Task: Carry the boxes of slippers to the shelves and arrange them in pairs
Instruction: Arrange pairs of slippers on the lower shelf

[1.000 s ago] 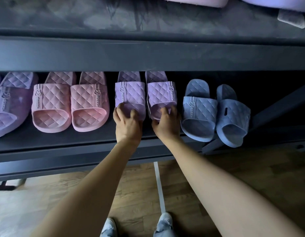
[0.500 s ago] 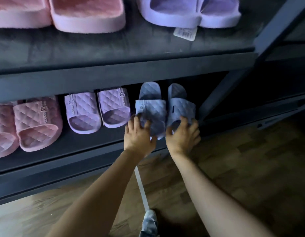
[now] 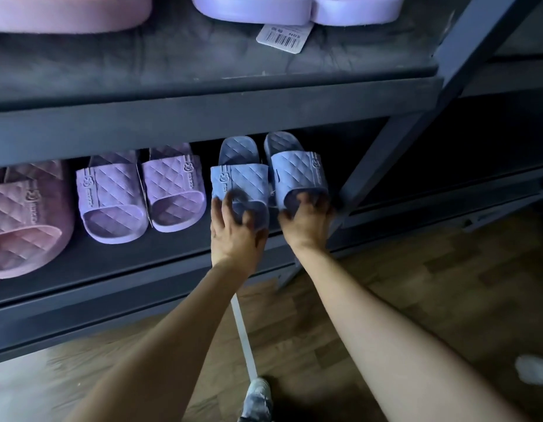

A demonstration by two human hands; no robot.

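Two blue quilted slippers lie side by side at the right end of the lower shelf (image 3: 111, 269). My left hand (image 3: 235, 231) grips the toe of the left blue slipper (image 3: 239, 179), fingers curled into its opening. My right hand (image 3: 305, 222) holds the toe of the right blue slipper (image 3: 297, 172) the same way. To their left sits a lilac pair (image 3: 139, 190), then a pink slipper (image 3: 26, 217) at the frame's left edge.
The upper shelf (image 3: 203, 68) carries a pink slipper (image 3: 66, 13), a lilac pair (image 3: 294, 9) and a barcode tag (image 3: 283, 38). A dark slanted shelf post (image 3: 395, 141) stands just right of the blue pair. Wooden floor (image 3: 431, 284) and my shoes lie below.
Both hands left the lilac pair and moved right onto the blue pair, which now lies straighter and closer together. My view has shifted right and nearer.
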